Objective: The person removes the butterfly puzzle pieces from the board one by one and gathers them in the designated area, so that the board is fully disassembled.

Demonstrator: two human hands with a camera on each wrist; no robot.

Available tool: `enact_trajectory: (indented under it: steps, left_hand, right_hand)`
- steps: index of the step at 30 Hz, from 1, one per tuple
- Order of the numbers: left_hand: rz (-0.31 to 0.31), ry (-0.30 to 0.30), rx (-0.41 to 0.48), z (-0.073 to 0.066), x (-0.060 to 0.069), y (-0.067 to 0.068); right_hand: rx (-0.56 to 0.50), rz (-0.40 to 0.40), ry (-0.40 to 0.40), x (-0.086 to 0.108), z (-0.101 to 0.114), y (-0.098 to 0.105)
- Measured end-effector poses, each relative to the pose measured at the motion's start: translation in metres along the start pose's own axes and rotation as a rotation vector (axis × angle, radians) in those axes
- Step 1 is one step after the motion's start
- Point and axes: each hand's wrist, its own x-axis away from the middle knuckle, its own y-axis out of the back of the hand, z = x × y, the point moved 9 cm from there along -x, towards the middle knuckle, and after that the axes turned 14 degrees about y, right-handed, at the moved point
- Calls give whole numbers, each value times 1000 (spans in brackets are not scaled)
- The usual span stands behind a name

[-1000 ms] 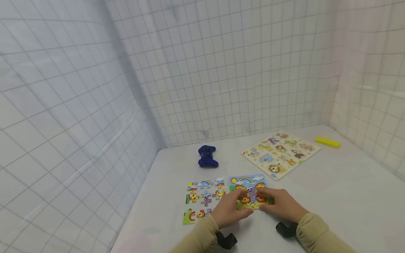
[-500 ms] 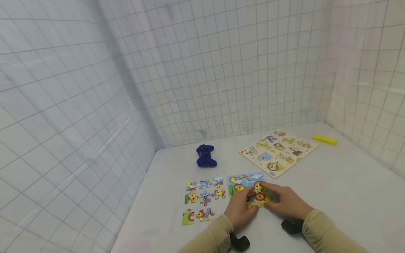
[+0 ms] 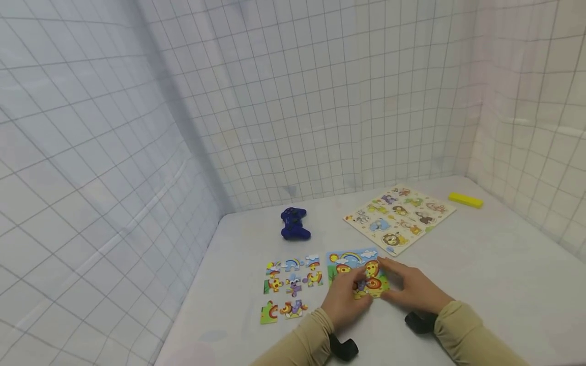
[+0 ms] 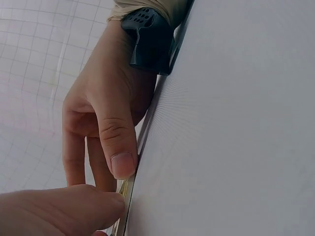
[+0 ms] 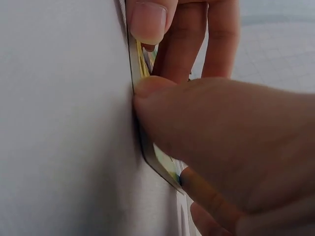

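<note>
A square butterfly jigsaw puzzle board (image 3: 350,257) lies flat before me, framed by both hands. My left hand (image 3: 346,301) arches over its lower left part, fingertips on the picture and thumb at the near edge. From the other side my right hand (image 3: 415,290) grips the near right corner, thumb on the front edge and fingers along the right edge. The right wrist view shows that thumb (image 5: 157,93) against the board's rim, below the left thumb (image 5: 148,22). Whether a single puzzle piece is between the left fingertips is hidden.
Loose jigsaw pieces (image 3: 294,285) lie in rows left of the board. Behind them is a blue game controller (image 3: 294,223). A wooden animal puzzle board (image 3: 400,218) and a yellow bar (image 3: 465,200) lie farther back right. Grid-patterned cloth walls (image 3: 293,101) enclose the white table.
My left hand has shifted right, bringing its fingertips nearer to the right hand on the board. The whole scene has slid slightly left in the head view.
</note>
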Motion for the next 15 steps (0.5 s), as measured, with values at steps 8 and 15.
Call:
enact_trajectory:
  steps: [8,15]
  left_hand:
    - [7,40,147,4,-2,2]
    - [-21,93,197,7,-8,1]
  right_hand:
    - [-15,23,-1,1,1,-2]
    - [-9,27,13,0,4,0]
